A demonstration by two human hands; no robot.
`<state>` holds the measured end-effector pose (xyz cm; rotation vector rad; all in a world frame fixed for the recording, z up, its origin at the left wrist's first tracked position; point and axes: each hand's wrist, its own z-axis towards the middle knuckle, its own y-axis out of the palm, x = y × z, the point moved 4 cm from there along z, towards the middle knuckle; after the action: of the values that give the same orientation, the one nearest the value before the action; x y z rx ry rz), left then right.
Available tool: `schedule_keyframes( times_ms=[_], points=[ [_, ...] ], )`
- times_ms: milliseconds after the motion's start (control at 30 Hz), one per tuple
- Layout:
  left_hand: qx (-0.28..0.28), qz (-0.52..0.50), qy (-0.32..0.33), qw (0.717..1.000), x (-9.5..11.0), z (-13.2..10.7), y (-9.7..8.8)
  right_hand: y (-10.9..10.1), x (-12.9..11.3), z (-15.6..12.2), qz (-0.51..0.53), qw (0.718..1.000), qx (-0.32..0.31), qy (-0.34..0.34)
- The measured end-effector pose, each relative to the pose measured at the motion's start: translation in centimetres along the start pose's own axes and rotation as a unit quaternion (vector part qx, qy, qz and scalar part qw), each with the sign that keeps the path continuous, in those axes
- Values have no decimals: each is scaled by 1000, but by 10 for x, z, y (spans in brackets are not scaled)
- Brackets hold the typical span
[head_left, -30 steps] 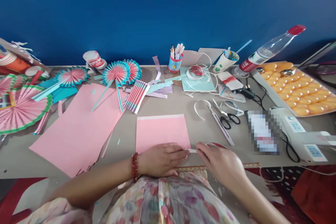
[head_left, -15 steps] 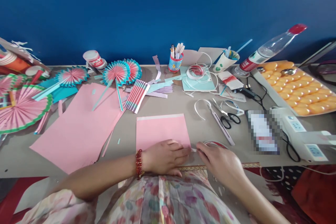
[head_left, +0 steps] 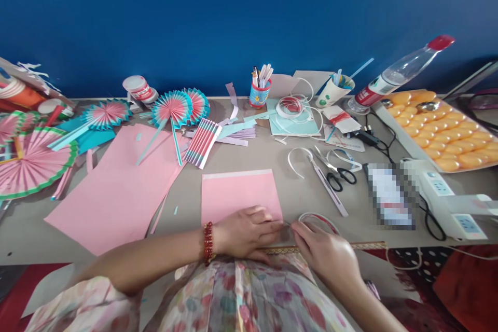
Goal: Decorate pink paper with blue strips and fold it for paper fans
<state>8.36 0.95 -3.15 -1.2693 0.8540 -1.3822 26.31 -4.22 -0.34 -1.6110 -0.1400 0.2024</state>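
Lying flat with its fingers stretched out, my left hand (head_left: 249,231) presses on the near part of a pink sheet of paper (head_left: 237,189). A white strip of tape (head_left: 237,173) runs along the sheet's far edge. Just off the right corner, my right hand (head_left: 327,246) is closed in a pinch on the end of a thin whitish strip of tape (head_left: 287,223), only a bit of which shows between the hands. Behind the right knuckles a tape roll (head_left: 319,218), white with red inside, is partly hidden. Under my hands, the sheet's near edge is hidden.
Scissors (head_left: 337,172) and a pale utility knife (head_left: 329,187) lie right of the sheet, near a phone (head_left: 390,196) and a power strip (head_left: 447,197). Larger pink sheets (head_left: 116,187), folded paper fans (head_left: 171,108) and a pleated paper piece (head_left: 203,142) are left. A bottle (head_left: 400,75) stands behind.
My right hand has shifted slightly, and more of the tape roll behind it shows. My left hand has slid a little to the right on the sheet.
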Motion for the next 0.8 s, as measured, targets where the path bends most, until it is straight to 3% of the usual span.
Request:
schedule_keyframes(
  times_ms=[367, 467, 600, 800],
  points=[
    [-21, -30, -26, 999, 0, -3, 3, 16, 2, -20, 4, 999, -31, -24],
    [-11, -32, -27, 999, 0, -3, 2, 11, 10, -28, 33, 999, 14, -21],
    [-17, -35, -18, 999, -1, -4, 0, -3, 36, -40, 61, 990, 119, 44],
    [-34, -25, -15, 999, 1, -4, -3, -12, 51, -32, 108, 974, 174, 99]
  ],
)
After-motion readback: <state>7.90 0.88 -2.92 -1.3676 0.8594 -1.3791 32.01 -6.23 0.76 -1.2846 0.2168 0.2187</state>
